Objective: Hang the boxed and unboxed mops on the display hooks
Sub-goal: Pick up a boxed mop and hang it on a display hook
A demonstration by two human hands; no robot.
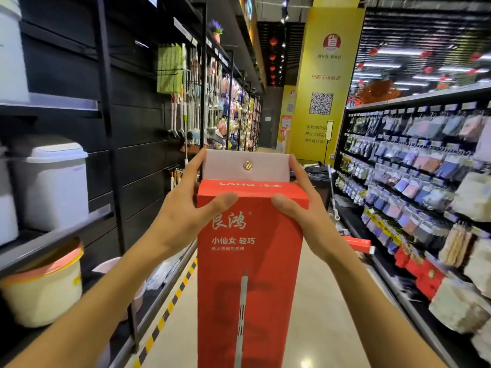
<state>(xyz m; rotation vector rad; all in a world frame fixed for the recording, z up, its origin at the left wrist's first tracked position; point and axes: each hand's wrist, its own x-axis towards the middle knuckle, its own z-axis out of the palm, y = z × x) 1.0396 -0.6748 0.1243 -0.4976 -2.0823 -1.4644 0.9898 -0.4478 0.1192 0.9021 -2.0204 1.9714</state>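
You hold the red mop box upright in front of you in the aisle, one hand on each side of its top end. Your left hand wraps the left edge, thumb pressed flat across the red front and fingers reaching up behind the white flap. Your right hand mirrors it, thumb on the front, fingers curled up the right edge of that flap. Both hands are closed round the box, likely to keep the tall carton steady and the flap raised so its hanging hole can meet a hook.

The box is smooth printed cardboard, long and rectangular, with a mop handle pictured down its face. The flap is plain pale card, and a small gold round fitting sits at its middle.

The hanging mops on the black slotted wall to your left sit well apart from the box, further along the aisle, so I judge the hooks are not yet within reach
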